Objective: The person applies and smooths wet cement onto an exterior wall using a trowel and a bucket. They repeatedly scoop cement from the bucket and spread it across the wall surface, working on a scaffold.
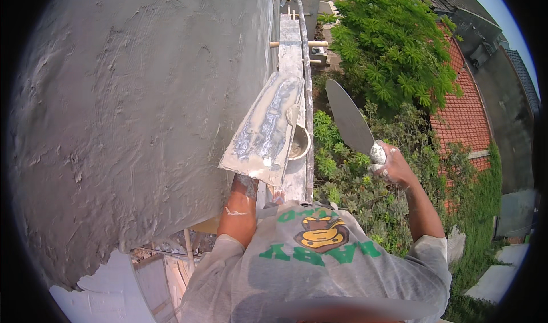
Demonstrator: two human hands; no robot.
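Grey plastered wall (pixel 142 106) to my left. Narrow plank (pixel 290 43) runs ahead alongside it. Mortar-smeared board (pixel 265 123) before me, above the plank; my left forearm (pixel 237 210) reaches beneath, left hand hidden, grip can't be told. Trowel (pixel 349 120) out right, clear of the board, handle (pixel 377 153) clenched in my right hand (pixel 394 166).

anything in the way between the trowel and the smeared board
Nothing visible blocks it: a gap separates the trowel, held in the right hand, from the smeared board. The long rail and part of the bucket show in that gap, but both appear to lie lower; the board partly covers the bucket.
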